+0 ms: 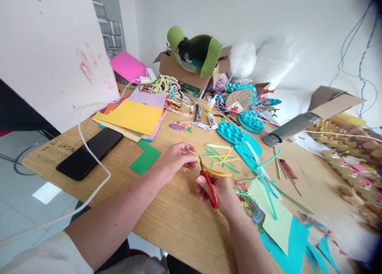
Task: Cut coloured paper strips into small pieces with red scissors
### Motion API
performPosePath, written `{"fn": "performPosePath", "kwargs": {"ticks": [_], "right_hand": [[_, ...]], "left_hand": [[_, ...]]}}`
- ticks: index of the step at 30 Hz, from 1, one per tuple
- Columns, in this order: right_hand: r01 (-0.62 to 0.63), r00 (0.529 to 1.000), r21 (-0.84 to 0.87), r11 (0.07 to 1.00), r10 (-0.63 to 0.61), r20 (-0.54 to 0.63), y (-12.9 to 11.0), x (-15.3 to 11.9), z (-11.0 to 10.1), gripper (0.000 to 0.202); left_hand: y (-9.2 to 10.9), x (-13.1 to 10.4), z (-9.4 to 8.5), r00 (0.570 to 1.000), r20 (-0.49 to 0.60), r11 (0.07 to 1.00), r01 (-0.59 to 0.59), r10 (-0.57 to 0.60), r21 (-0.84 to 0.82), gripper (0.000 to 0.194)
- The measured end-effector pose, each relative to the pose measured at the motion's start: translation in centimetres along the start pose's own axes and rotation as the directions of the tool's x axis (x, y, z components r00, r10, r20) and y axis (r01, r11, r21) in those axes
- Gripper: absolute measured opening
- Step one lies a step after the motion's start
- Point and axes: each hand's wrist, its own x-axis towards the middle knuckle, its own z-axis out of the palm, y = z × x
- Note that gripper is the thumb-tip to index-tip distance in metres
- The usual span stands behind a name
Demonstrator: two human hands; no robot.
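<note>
My right hand (pixel 216 190) is wrapped round a pair of red-handled scissors (pixel 212 190), whose blades point up and away from me. A curved yellow paper strip (pixel 217 172) rests along the top of that hand, near the blades. Just left of the scissor tips, my left hand (pixel 179 159) is closed in a pinch, with a small yellow paper piece (pixel 198 160) at its fingertips. Tiny yellow scraps lie on the table under the left hand. Beyond both hands sits a loose pile of thin green and yellow paper strips (pixel 223 157).
A black phone (pixel 89 153), a green paper piece (pixel 145 158) and stacked coloured sheets (pixel 137 114) lie left. A white cable (pixel 94 156) crosses the table's left edge. Glue bottles (pixel 212 121) stand behind. Turquoise cutouts (pixel 231 134), paper offcuts (pixel 273 214) and a grey cylinder (pixel 292 128) occupy the right.
</note>
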Motion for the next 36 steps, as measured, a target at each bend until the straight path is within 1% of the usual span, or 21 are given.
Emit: {"fn": "performPosePath", "kwargs": {"ticks": [5, 12, 16, 25, 36], "right_hand": [[0.006, 1.000, 0.009, 1.000, -0.006, -0.004, 0.12, 0.02, 0.00, 0.042], [0.015, 1.000, -0.009, 1.000, -0.015, 0.011, 0.34, 0.15, -0.06, 0.044], [-0.002, 1.000, -0.014, 1.000, 0.002, 0.014, 0.26, 0.15, -0.08, 0.044], [-0.015, 1.000, -0.047, 0.999, 0.015, 0.013, 0.34, 0.18, -0.18, 0.047], [0.010, 1.000, -0.011, 1.000, -0.010, 0.015, 0.43, 0.22, -0.12, 0.047]], "left_hand": [[-0.23, 0.11, 0.05, 1.000, 0.007, 1.000, -0.001, 0.001, 0.007, 0.033], [-0.12, 0.09, 0.09, 1.000, 0.007, 1.000, -0.005, 0.005, 0.028, 0.033], [0.02, 0.03, 0.10, 1.000, 0.006, 0.999, -0.012, 0.012, 0.041, 0.033], [-0.04, 0.11, -0.03, 0.999, 0.003, 0.999, -0.033, 0.033, 0.025, 0.033], [-0.24, 0.21, -0.07, 0.999, 0.015, 0.999, -0.031, 0.031, 0.041, 0.032]]}}
